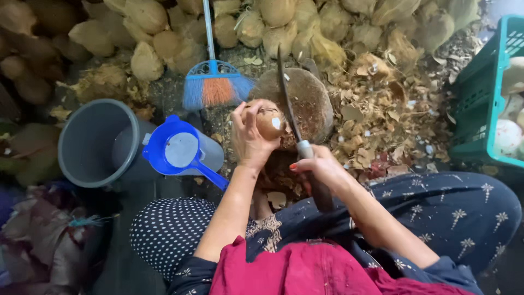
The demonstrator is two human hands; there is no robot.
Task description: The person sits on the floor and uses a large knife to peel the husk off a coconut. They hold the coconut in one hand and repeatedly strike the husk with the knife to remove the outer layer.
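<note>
A: Where's the coconut (270,121) sitting rn?

B: Centre of view, just above the person's knees. Left hand (250,136) is wrapping round it from the 9 o'clock side, fingers curling over the top, clamped on it. A pale chipped patch is showing on the face toward the blade.

A: And the right hand (318,166)?

B: Closed round the handle of a long dark knife (287,101), sitting at approx 4 o'clock from the coconut. The blade's long axis is running from 5 to 12 o'clock, edge lying just beside the coconut's right flank, prob touching, but hard to tell at this res. Left hand is the nearer one; right is a bit apart, lower down.

A: What's under it?

B: A round wooden chopping block (311,101) at 1 o'clock, husk scraps all over the floor.

A: Any packaging, labels?

B: No labels or signs showing. Grey bucket (90,145) at 9 o'clock w/ a blue jug (180,150) beside it, blue-and-orange broom (214,82) at 11, green crate (480,93) at 3, husked coconut pile (164,33) along 12.
</note>
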